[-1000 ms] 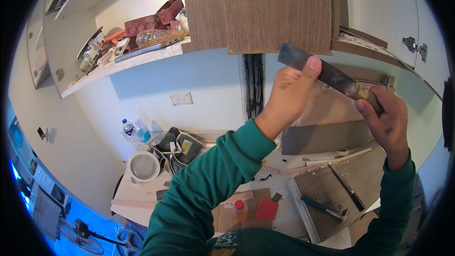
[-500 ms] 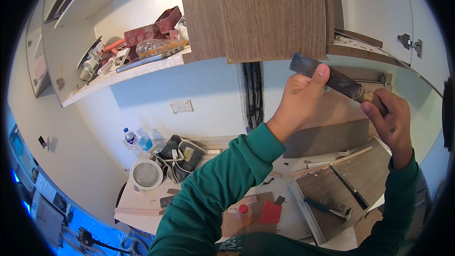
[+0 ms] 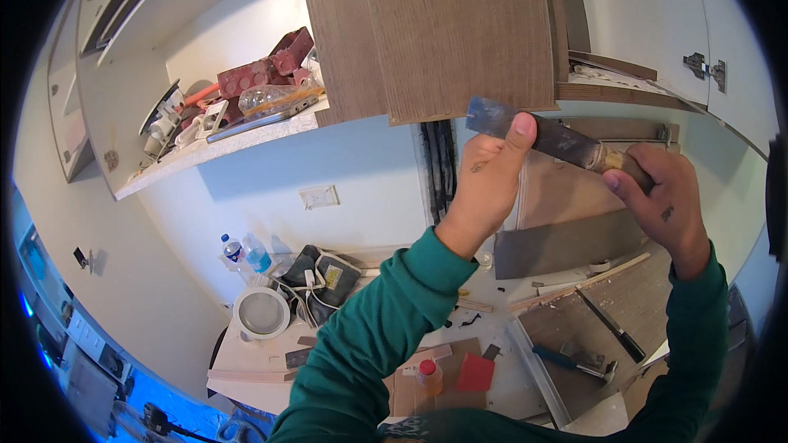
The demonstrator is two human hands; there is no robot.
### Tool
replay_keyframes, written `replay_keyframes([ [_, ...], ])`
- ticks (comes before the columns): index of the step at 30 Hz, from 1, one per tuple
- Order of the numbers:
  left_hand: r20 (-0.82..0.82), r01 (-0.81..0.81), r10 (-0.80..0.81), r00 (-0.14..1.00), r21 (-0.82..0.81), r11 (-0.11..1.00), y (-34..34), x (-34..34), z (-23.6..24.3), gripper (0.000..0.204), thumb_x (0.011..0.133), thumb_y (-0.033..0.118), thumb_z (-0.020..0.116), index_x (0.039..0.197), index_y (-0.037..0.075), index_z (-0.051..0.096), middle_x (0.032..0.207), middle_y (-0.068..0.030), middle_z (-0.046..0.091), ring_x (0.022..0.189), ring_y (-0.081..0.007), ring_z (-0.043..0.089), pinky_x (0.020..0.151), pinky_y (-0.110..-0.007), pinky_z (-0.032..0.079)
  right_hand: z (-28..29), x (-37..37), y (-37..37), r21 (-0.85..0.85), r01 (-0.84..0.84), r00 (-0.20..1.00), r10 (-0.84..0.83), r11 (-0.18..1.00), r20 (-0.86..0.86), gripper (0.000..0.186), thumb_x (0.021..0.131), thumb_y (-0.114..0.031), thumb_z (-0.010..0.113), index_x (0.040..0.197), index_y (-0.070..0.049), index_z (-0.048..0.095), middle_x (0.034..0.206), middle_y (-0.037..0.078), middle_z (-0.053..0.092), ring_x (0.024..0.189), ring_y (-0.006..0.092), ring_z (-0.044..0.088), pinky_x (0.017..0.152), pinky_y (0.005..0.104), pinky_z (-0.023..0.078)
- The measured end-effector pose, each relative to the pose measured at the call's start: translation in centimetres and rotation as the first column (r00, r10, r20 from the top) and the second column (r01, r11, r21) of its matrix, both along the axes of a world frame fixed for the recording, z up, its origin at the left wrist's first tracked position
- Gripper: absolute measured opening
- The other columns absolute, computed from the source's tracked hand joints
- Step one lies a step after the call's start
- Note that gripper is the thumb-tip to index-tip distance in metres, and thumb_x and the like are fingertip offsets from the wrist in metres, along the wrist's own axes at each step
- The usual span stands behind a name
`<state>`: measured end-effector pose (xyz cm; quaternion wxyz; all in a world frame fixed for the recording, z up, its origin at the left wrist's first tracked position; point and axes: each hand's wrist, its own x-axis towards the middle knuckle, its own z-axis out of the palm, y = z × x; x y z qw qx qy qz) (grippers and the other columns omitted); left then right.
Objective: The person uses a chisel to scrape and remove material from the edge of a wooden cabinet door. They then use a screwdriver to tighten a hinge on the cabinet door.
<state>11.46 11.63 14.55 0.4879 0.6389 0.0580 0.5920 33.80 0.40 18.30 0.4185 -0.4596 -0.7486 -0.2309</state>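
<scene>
A wide, dark steel chisel (image 3: pixel 566 142) is held up at a slant in front of the wood-grain cabinet panel (image 3: pixel 455 33), just below its lower edge. My left hand (image 3: pixel 491 180) is closed on the chisel's blade near the tip, with the thumb lying over its face. My right hand (image 3: pixel 663 197) grips the wooden handle (image 3: pixel 628 168) at the lower right. Below, a hammer (image 3: pixel 574 365) and a long dark bar (image 3: pixel 611 320) lie on a wood-grain board (image 3: pixel 542 332).
An open shelf (image 3: pixel 205 156) at upper left holds red boxes (image 3: pixel 246 78). Bottles (image 3: pixel 258 258), a round lamp fixture (image 3: pixel 261 312) and a dark cable-strewn case (image 3: pixel 332 279) sit on the counter. Open white doors (image 3: pixel 722 16) flank the right, and black cables (image 3: pixel 439 172) run down the wall.
Both hands and the chisel moved right and down, then back to the left over the last second, still gripped alike. The view shifted slightly, so the cabinets appear lower.
</scene>
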Motion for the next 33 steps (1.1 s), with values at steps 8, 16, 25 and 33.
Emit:
replay_keyframes([
  [8,-0.088,-0.163,0.161,0.983,-0.012,0.987,-0.9,-0.4,0.4,0.053,0.105,0.049,0.058,0.075,0.006,0.07,0.071,0.0049,0.061,0.066,-0.003,0.048,0.06,-0.022,0.04,-0.5,0.8,0.5,0.006,-0.002,1.0,0.002,1.0,-0.031,0.036,0.088,-0.035,0.078,0.083,-0.002,0.064,0.067,0.015,0.056,0.059,0.0327,0.053,0.056,0.0408,0.041],
  [16,-0.08,-0.161,0.162,0.984,0.016,0.987,0.3,0.3,-0.2,0.061,0.104,0.048,0.06,0.056,0.009,0.059,0.06,0.006,0.058,0.054,-0.0015,0.047,0.048,-0.022,0.035,-0.4,0.8,0.5,-0.023,-0.012,0.999,0.011,1.0,-0.043,0.037,0.087,-0.035,0.078,0.08,-0.003,0.064,0.064,0.015,0.054,0.058,0.0337,0.054,0.056,0.0411,0.042],
  [25,-0.004,-0.14,0.14,0.99,0.052,0.989,-0.2,-0.6,-0.5,0.048,0.106,0.047,0.058,0.081,0.005,0.065,0.081,0.0022,0.063,0.072,-0.0057,0.053,0.064,-0.025,0.042,-0.7,0.1,0.5,0.01,-0.07,0.996,0.07,0.998,-0.047,0.031,0.087,-0.034,0.078,0.086,-0.004,0.069,0.063,0.015,0.054,0.056,0.0323,0.055,0.055,0.0413,0.042],
  [33,0.163,-0.052,0.049,0.985,0.016,0.999,0.1,-1.6,-1.1,0.046,0.105,0.046,0.058,0.095,0.003,0.07,0.099,-0.0009,0.071,0.09,-0.007,0.06,0.083,-0.027,0.048,-0.3,-1.8,0.9,0.063,-0.039,0.998,0.036,0.997,0.055,0.035,0.088,-0.036,0.077,0.079,-0.005,0.064,0.062,0.015,0.053,0.055,0.033,0.055,0.054,0.0423,0.041],
])
